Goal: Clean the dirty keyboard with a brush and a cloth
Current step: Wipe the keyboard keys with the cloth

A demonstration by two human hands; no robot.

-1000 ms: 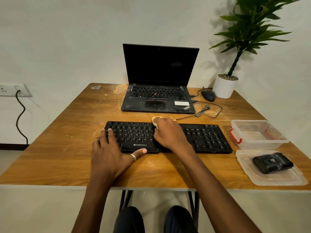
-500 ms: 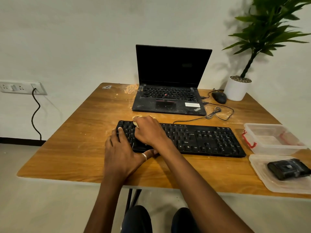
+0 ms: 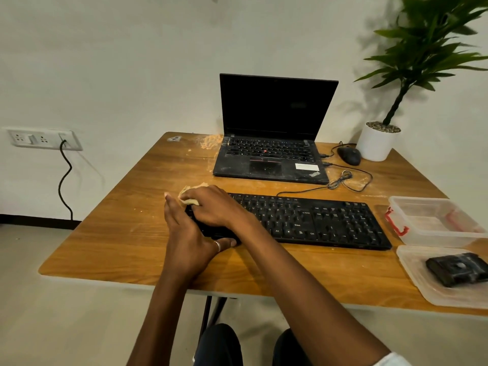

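Wood table (image 3: 126, 233), dusty, stands against a white wall (image 3: 132, 62) with a socket (image 3: 42, 138) far left of the keyboard (image 3: 317, 220). Behind the keyboard sits a laptop (image 3: 272, 159). Right of it is a clear tub (image 3: 433, 223) with red clips, and nearer, a lid (image 3: 422, 281) bearing a black object (image 3: 459, 268). At the keyboard's left end the right hand (image 3: 216, 207) grips a cloth (image 3: 190, 196) in curled fingers. The left hand (image 3: 184, 241) lies straight-fingered against that end.

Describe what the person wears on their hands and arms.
The left forearm and right forearm are bare, with no watch or bracelet visible. The left hand has a plain silver-coloured ring on its thumb. The right hand shows no ring or glove. A pale sleeve edge shows at the bottom, high on the right arm.
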